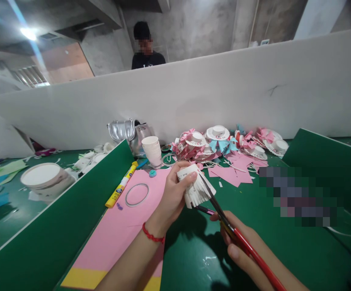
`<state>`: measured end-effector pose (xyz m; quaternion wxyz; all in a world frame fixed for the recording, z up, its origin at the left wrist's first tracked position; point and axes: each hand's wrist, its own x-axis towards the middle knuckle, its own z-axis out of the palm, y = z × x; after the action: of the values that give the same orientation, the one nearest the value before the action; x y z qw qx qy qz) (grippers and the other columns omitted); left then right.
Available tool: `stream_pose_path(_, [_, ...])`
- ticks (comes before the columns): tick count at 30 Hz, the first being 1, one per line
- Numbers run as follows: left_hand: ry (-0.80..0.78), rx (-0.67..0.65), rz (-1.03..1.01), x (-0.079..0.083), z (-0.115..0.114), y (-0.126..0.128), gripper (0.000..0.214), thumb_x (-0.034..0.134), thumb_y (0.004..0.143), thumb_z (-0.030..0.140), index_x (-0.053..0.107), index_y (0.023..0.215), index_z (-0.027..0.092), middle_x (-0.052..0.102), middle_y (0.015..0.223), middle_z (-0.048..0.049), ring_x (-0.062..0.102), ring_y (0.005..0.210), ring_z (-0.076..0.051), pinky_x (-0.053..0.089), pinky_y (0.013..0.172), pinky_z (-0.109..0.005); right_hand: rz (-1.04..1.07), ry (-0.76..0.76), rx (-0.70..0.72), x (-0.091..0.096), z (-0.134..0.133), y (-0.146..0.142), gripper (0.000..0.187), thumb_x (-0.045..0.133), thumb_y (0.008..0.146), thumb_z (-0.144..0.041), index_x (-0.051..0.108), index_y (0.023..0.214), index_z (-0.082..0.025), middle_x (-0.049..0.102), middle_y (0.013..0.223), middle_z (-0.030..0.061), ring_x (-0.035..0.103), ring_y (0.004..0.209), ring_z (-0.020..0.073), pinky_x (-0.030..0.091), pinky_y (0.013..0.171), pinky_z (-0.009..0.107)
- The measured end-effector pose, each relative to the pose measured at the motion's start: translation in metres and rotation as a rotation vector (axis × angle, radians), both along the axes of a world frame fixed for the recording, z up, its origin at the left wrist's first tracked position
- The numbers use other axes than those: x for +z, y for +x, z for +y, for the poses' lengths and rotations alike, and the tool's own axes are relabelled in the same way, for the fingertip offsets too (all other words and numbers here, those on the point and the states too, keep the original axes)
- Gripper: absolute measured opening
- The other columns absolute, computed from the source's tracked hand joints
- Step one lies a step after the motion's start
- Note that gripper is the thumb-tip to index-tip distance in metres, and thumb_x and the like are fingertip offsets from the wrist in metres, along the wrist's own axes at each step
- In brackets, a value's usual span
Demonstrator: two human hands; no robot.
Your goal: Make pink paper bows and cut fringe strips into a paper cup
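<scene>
My left hand (178,186), with a red cord bracelet at the wrist, is closed around a white paper cup (200,193). The cup lies tilted, and its side is cut into several narrow strips. In my right hand (239,238) is a pair of scissors (236,234) with a long red handle. Its blades are apart, one of them over the cup's cut side and the other below it. The handle partly hides the right fingers. Under my left forearm lies a pink sheet (111,238) with a yellow band at its near end.
A stack of paper cups (151,150), a silver bag (123,131) and a yellow tube (121,185) stand or lie around the pink sheet. Finished-looking cup crafts (218,132) and pink paper pieces (233,171) sit at the back. Green dividers (60,226) flank the table. Someone (148,58) is behind the white partition.
</scene>
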<state>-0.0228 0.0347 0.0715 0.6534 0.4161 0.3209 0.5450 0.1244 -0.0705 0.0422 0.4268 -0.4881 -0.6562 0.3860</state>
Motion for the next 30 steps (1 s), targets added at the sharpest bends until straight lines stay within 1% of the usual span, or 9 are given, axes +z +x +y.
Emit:
stream_pose_path(4, [0.001, 0.001, 0.005, 0.001, 0.0, 0.0, 0.02, 0.067, 0.067, 0.017, 0.054, 0.081, 0.023, 0.053, 0.071, 0.0041, 0.052, 0.062, -0.008, 0.042, 0.057, -0.019, -0.011, 0.018, 0.049, -0.011, 0.006, 0.003, 0.052, 0.038, 0.078, -0.063, 0.049, 0.111, -0.024, 0.048, 0.06, -0.0017, 0.045, 0.05, 0.0168, 0.038, 0.048, 0.025])
stream_pose_path(9, [-0.011, 0.01, -0.028, 0.002, 0.0, -0.001, 0.01, 0.062, 0.071, 0.022, 0.054, 0.076, 0.021, 0.057, 0.071, 0.0028, 0.053, 0.061, -0.007, 0.042, 0.057, -0.017, 0.029, -0.089, 0.177, -0.021, 0.014, 0.008, 0.053, 0.038, 0.078, -0.063, 0.044, 0.109, -0.021, 0.037, 0.057, -0.0054, 0.035, 0.048, 0.0132, 0.026, 0.045, 0.023])
stream_pose_path(11, [-0.013, 0.005, -0.032, 0.003, 0.0, -0.001, 0.009, 0.062, 0.071, 0.021, 0.054, 0.075, 0.02, 0.058, 0.072, 0.0027, 0.053, 0.062, -0.007, 0.042, 0.059, -0.017, 0.065, -0.103, 0.195, -0.022, 0.015, 0.008, 0.053, 0.038, 0.078, -0.064, 0.045, 0.106, -0.02, 0.035, 0.053, -0.0069, 0.031, 0.046, 0.0121, 0.022, 0.044, 0.023])
stream_pose_path(13, [-0.013, -0.002, -0.034, 0.003, 0.0, 0.0, 0.009, 0.062, 0.071, 0.02, 0.054, 0.074, 0.02, 0.059, 0.072, 0.0026, 0.054, 0.063, -0.007, 0.042, 0.059, -0.017, 0.096, -0.097, 0.183, -0.023, 0.015, 0.006, 0.053, 0.038, 0.076, -0.065, 0.048, 0.102, -0.019, 0.032, 0.05, -0.0077, 0.028, 0.044, 0.0113, 0.02, 0.043, 0.023])
stream_pose_path(17, [-0.01, -0.003, -0.049, 0.003, -0.001, 0.0, 0.011, 0.063, 0.069, 0.02, 0.053, 0.073, 0.02, 0.059, 0.07, 0.0031, 0.054, 0.062, -0.008, 0.042, 0.058, -0.017, 0.127, -0.087, 0.122, -0.02, 0.015, 0.002, 0.055, 0.038, 0.074, -0.067, 0.053, 0.094, -0.019, 0.031, 0.049, -0.0073, 0.027, 0.043, 0.0112, 0.019, 0.043, 0.023])
stream_pose_path(23, [-0.034, 0.007, -0.065, 0.003, -0.001, 0.001, 0.012, 0.063, 0.069, 0.019, 0.052, 0.074, 0.02, 0.058, 0.071, 0.0033, 0.054, 0.061, -0.008, 0.041, 0.057, -0.017, 0.143, -0.096, 0.122, -0.016, 0.014, 0.0, 0.053, 0.038, 0.075, -0.067, 0.053, 0.095, -0.02, 0.029, 0.048, -0.0076, 0.026, 0.043, 0.0113, 0.019, 0.043, 0.023])
stream_pose_path(27, [-0.028, 0.011, -0.072, 0.003, -0.001, 0.002, 0.011, 0.062, 0.069, 0.018, 0.052, 0.073, 0.02, 0.057, 0.068, 0.0041, 0.053, 0.059, -0.007, 0.041, 0.056, -0.017, 0.151, -0.079, 0.113, -0.019, 0.015, 0.0, 0.052, 0.036, 0.076, -0.067, 0.051, 0.094, -0.02, 0.032, 0.049, -0.0073, 0.028, 0.043, 0.0111, 0.021, 0.043, 0.023])
stream_pose_path(30, [-0.031, 0.014, -0.076, 0.002, -0.001, 0.002, 0.012, 0.062, 0.069, 0.018, 0.051, 0.072, 0.02, 0.057, 0.068, 0.0046, 0.053, 0.059, -0.007, 0.04, 0.056, -0.017, 0.139, -0.072, 0.102, -0.022, 0.016, 0.001, 0.051, 0.035, 0.077, -0.066, 0.05, 0.094, -0.02, 0.029, 0.047, -0.0083, 0.026, 0.041, 0.0105, 0.02, 0.041, 0.022])
